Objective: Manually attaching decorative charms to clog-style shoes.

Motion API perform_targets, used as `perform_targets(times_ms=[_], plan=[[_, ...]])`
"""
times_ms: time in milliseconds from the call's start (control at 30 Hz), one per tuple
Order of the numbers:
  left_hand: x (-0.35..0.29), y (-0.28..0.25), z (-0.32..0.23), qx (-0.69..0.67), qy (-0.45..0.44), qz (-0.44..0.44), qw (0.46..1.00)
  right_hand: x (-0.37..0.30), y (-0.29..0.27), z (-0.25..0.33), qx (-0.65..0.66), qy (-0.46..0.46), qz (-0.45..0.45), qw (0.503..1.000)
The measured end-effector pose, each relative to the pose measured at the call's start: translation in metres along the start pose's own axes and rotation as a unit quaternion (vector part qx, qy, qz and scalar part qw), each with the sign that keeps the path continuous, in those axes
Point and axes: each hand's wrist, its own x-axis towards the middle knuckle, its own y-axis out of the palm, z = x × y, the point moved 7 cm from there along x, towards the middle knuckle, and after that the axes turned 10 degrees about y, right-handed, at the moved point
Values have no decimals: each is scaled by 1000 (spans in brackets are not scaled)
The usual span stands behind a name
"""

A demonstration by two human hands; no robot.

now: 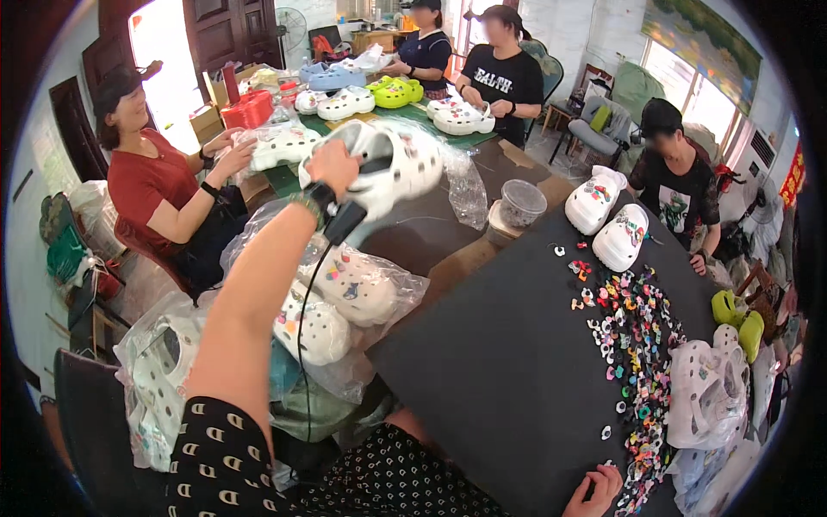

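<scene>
My left hand (pixel 334 168), with a band and a dark device at the wrist, reaches across to the far left side of the table. Its fingers are closed on the edge of a white foam clog (pixel 418 164) with round holes, held up and slightly blurred. Whether a second clog is gripped with it, I cannot tell. Down at the near right, my right hand (pixel 594 491) rests on the black table cover (pixel 508 370), fingers loosely apart, nothing seen in it. Beside it runs a long strip of small colourful shoe charms (pixel 642 345).
Two white clogs with charms (pixel 620 237) stand at the far right. Bagged clogs (pixel 353 284) lie below my left arm; more bagged clogs (pixel 708 392) lie right. A clear tub (pixel 521 202) stands mid-table. Several people sit or stand around, some handling clogs. A black cable (pixel 301 336) hangs along my arm.
</scene>
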Motion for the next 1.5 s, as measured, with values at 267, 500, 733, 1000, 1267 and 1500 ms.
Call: perform_targets(times_ms=[267, 500, 733, 1000, 1267, 1500], plan=[[-2, 53, 13, -66, 86, 28, 994, -1, 5, -2, -18, -3, -1, 1000], [-81, -7, 82, 136, 8, 90, 987, -2, 3, 0, -13, -4, -1, 1000], [-127, -6, 198, 89, -87, 241, 962, -6, 12, -14, 28, 28, 1, 999], [-123, -114, 44, -144, 119, -53, 981, -8, 4, -11, 65, 9, -35, 997], [-70, -176, -38, -468, 78, -122, 872, -14, 5, -28, 81, 10, -65, 994], [-89, -223, -172, -668, 55, -41, 741, -10, 4, -30, 104, 5, -80, 991]])
